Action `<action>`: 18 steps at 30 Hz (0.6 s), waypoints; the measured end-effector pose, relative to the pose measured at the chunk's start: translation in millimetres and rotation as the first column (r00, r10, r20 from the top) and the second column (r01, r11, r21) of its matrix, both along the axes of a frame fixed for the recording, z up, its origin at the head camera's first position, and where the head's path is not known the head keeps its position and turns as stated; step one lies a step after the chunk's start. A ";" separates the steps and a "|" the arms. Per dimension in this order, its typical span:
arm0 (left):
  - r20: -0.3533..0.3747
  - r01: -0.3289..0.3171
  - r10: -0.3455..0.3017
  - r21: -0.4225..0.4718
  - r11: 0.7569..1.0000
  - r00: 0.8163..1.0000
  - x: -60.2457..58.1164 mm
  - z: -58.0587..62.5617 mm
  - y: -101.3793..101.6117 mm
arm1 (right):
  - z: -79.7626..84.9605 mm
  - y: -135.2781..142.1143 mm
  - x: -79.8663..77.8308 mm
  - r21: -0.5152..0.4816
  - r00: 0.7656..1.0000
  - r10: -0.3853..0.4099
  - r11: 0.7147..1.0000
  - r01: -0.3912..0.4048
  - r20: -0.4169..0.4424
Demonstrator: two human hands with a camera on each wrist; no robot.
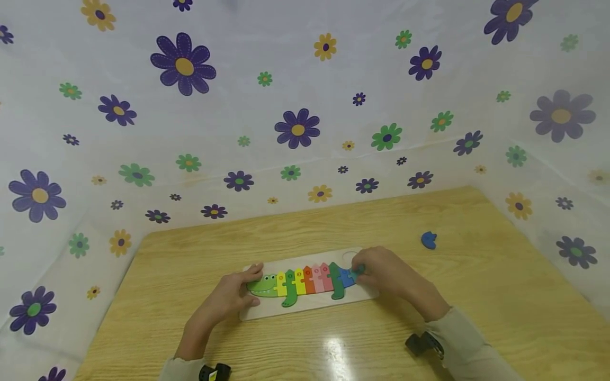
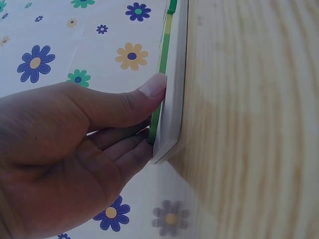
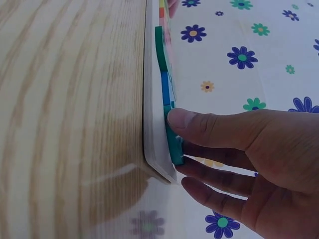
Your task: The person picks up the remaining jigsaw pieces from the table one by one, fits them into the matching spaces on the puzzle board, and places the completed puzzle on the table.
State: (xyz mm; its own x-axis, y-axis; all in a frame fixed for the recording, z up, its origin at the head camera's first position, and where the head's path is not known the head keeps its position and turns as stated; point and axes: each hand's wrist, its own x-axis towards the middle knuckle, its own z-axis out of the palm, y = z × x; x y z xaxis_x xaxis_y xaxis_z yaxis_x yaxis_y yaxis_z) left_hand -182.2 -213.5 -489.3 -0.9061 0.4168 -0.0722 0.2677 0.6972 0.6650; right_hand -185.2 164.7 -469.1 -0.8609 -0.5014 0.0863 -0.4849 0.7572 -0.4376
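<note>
A wooden crocodile puzzle board (image 1: 310,312) lies across the table. My left hand (image 1: 230,297) holds its left end, thumb on the near side and fingers on the far side of the green head piece (image 1: 263,286). In the left wrist view the thumb tip meets the board's long side. At the board's right end my right hand (image 1: 385,270) pinches a teal puzzle piece (image 3: 174,144) between thumb and fingers. This piece sits against the blue piece (image 1: 346,278) in the row. Yellow, green, orange and pink pieces (image 1: 318,279) fill the body between.
A loose blue puzzle piece (image 1: 429,240) lies on the wooden table (image 1: 181,264), beyond the board to the right. White cloth (image 1: 229,106) with printed flowers encloses the table's back and sides. Dark wrist devices (image 1: 424,344) are strapped over both sleeves.
</note>
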 end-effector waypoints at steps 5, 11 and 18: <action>-0.007 0.003 -0.003 -0.003 1.000 1.000 0.1 0.4 0.5 | 0.4 1.1 0.4 0.013 1.000 0.011 1.000 -0.012 0.000; 0.001 0.003 -0.003 0.008 1.000 1.000 0.0 -0.4 0.1 | -0.7 1.8 -0.2 0.017 1.000 0.029 0.999 -0.029 0.001; 0.009 0.008 -0.008 0.023 1.000 1.000 -0.1 -1.9 -0.7 | -3.4 2.5 -0.8 0.004 1.000 0.020 1.000 -0.020 0.014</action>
State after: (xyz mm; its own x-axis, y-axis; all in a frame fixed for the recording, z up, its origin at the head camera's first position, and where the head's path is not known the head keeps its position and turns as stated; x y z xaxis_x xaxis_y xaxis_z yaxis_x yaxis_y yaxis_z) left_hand -182.3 -214.2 -491.2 -0.9021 0.4255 -0.0711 0.2667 0.6797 0.6833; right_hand -186.0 167.2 -472.5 -0.8520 -0.5186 0.0721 -0.4935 0.7492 -0.4417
